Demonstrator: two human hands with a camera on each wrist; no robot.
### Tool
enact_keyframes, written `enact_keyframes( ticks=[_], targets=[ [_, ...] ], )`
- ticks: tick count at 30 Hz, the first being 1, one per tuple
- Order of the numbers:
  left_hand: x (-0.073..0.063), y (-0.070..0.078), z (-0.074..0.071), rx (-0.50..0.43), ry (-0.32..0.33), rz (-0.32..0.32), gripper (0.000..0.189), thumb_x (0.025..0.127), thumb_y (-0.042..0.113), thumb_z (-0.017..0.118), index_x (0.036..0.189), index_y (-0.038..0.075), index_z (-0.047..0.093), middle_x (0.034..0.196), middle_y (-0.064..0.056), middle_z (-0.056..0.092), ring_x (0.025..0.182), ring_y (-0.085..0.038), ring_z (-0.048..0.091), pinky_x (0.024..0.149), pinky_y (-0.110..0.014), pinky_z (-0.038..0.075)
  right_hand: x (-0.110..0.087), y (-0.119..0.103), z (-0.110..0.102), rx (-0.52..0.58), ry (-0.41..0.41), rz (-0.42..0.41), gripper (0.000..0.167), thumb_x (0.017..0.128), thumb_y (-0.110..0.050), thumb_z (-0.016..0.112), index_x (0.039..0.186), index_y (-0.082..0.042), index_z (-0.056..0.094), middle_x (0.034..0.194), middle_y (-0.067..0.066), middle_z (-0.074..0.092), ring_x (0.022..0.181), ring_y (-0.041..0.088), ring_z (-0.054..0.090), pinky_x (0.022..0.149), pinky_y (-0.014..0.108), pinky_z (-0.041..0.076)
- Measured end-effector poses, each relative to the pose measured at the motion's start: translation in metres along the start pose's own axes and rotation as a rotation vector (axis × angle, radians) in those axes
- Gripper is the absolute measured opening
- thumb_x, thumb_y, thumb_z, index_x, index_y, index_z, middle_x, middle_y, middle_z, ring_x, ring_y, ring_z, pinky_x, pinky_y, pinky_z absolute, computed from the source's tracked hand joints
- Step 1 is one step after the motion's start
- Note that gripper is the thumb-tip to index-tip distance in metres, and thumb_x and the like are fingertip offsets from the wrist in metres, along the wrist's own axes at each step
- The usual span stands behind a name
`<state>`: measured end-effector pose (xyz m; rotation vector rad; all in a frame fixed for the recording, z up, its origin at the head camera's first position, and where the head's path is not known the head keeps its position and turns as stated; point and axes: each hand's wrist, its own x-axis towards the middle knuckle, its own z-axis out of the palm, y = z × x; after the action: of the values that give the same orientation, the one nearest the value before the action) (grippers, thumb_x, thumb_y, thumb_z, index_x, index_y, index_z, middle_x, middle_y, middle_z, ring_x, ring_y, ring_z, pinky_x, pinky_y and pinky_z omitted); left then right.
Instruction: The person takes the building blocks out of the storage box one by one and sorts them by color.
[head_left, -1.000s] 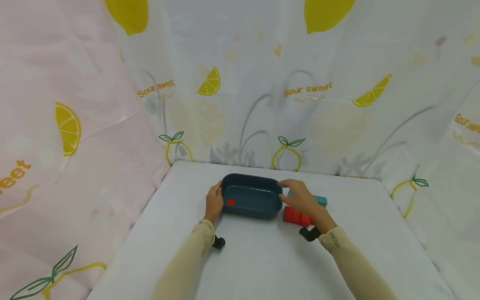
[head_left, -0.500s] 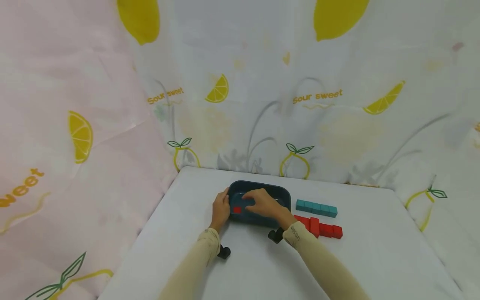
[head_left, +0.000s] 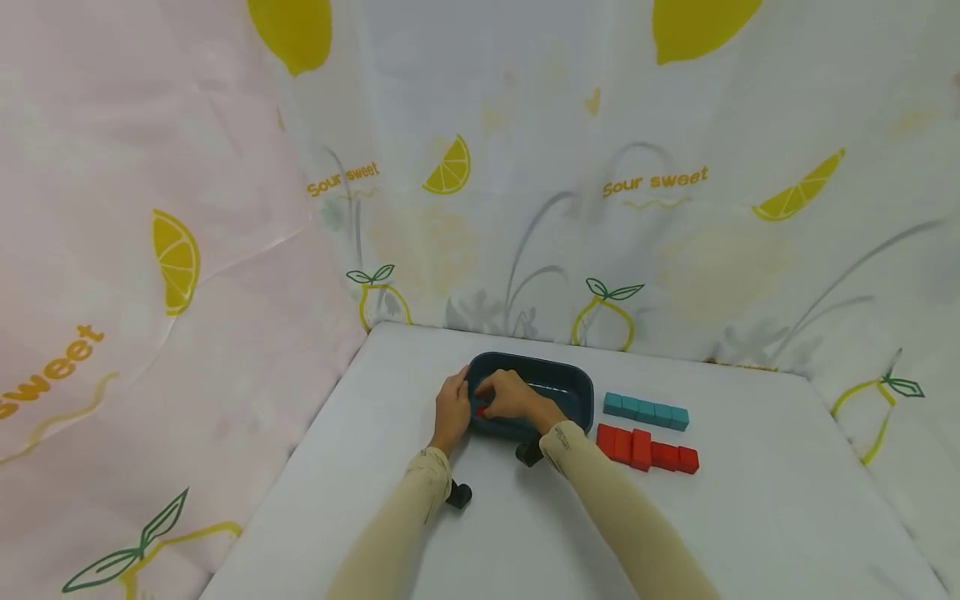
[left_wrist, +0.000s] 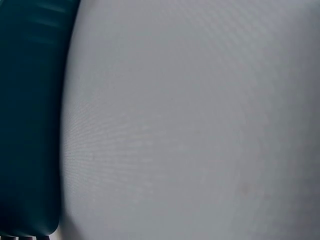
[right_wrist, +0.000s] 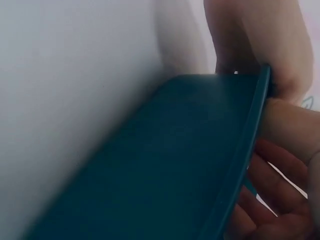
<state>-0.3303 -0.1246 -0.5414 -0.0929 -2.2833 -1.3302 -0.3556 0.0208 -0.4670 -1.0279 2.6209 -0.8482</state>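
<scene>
A dark teal rectangular dish (head_left: pixel 557 388) stands on the white table, its side wall filling much of the right wrist view. My left hand (head_left: pixel 452 413) holds the dish's left end at the rim. Inside the dish, toward that same end, my right hand (head_left: pixel 512 395) pinches a small red block (head_left: pixel 482 411), which the fingers partly cover. The right wrist view shows the right hand's fingers (right_wrist: pixel 275 185) behind the near rim, with the block out of sight. The left wrist view catches only the dish's outer wall (left_wrist: pixel 30 120) and tablecloth.
Right of the dish lies a row of several teal blocks (head_left: pixel 647 411). Nearer to me is a row of several red blocks (head_left: pixel 641 450), one standing out from the line. A lemon-print curtain (head_left: pixel 525 250) encloses the table's back and sides.
My right hand has left the dish's right rim and moved left into the dish, down to the small red block. The left hand keeps its place at the left end.
</scene>
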Motion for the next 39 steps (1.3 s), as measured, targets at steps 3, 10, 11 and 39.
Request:
enact_keyframes(
  ticks=[3, 10, 11, 39],
  targets=[
    [0.001, 0.001, -0.001, -0.005, 0.007, -0.001, 0.034, 0.100, 0.000, 0.047, 0.133, -0.008, 0.055, 0.117, -0.025, 0.060, 0.110, -0.038, 0.057, 0.094, -0.051, 0.046, 0.005, 0.002, 0.002, -0.014, -0.027, 0.025, 0.034, 0.075, -0.003, 0.080, 0.108, -0.001, 0.073, 0.097, 0.009, 0.073, 0.089, 0.020, 0.068, 0.075, 0.028, 0.055],
    [0.001, 0.001, 0.001, -0.011, 0.016, 0.017, 0.034, 0.099, -0.002, 0.047, 0.131, -0.010, 0.055, 0.116, -0.027, 0.061, 0.109, -0.039, 0.058, 0.093, -0.051, 0.046, 0.007, 0.009, 0.012, -0.054, -0.072, 0.021, 0.023, 0.079, -0.002, 0.077, 0.101, -0.006, 0.076, 0.091, 0.005, 0.073, 0.080, 0.015, 0.066, 0.073, 0.028, 0.054],
    [0.000, 0.001, 0.002, -0.007, 0.015, 0.020, 0.034, 0.099, -0.002, 0.047, 0.131, -0.010, 0.055, 0.116, -0.026, 0.061, 0.109, -0.038, 0.058, 0.093, -0.051, 0.047, 0.007, 0.011, 0.013, -0.059, -0.068, 0.018, 0.022, 0.079, -0.002, 0.077, 0.101, -0.007, 0.076, 0.091, 0.005, 0.073, 0.080, 0.015, 0.066, 0.073, 0.028, 0.054],
    [0.000, 0.005, 0.000, -0.011, -0.006, -0.029, 0.035, 0.101, 0.001, 0.045, 0.134, -0.007, 0.053, 0.118, -0.025, 0.060, 0.111, -0.038, 0.056, 0.096, -0.050, 0.045, -0.072, 0.033, -0.079, -0.141, 0.075, -0.015, 0.031, 0.081, -0.007, 0.074, 0.111, 0.001, 0.073, 0.102, 0.009, 0.071, 0.087, 0.020, 0.063, 0.073, 0.030, 0.054]
  ],
)
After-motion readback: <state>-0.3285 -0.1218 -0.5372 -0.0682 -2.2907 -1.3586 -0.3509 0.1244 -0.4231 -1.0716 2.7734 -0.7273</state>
